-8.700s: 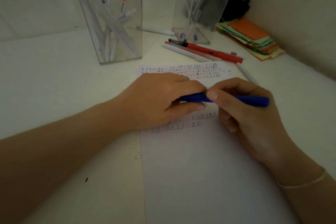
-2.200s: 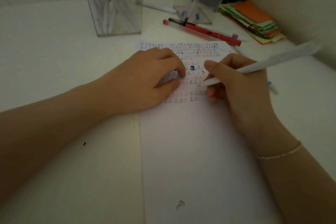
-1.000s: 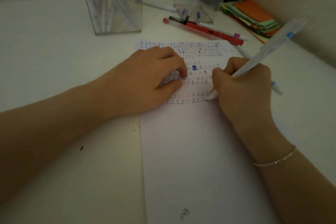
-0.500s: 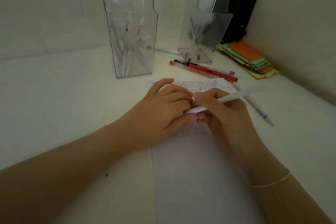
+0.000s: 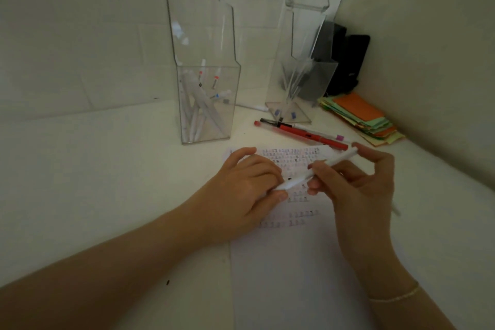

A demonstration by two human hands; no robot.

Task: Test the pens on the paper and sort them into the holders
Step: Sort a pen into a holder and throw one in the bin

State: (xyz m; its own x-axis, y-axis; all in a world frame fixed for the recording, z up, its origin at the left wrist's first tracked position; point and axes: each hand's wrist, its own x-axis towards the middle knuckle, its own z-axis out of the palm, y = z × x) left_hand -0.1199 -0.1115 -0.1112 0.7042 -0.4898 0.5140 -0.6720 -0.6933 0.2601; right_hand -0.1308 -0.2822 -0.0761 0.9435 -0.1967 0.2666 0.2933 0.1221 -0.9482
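- My right hand (image 5: 356, 185) grips the white pen (image 5: 318, 170) by its barrel, fingers curled round it, with the pen lying nearly level above the paper (image 5: 294, 276).
- My left hand (image 5: 246, 190) pinches the pen's near-left end between thumb and fingers; I cannot tell whether that end is a cap or the tip.
- A second ago the right hand had this pen upright with its tip down on the scribble rows; now the tip is off the sheet and both hands are on the pen. I take that to mean the test stroke is finished and I am capping or closing it.
- My view has also lifted: both holders now show nearly full height, where before only their bases did.
- The left holder (image 5: 206, 104) stands far left of the paper with several white pens inside; the right holder (image 5: 297, 88) stands far right with a thinner bunch.
- A red pen (image 5: 313, 135) and others beside it lie on the surface (image 5: 93, 182) between the right holder and the paper, seemingly untested.
- Judging by this, the next move is dropping the white pen into one holder; which one depends on a mark I cannot read here.
- A stack of coloured notes (image 5: 361, 118) sits far right against the wall.
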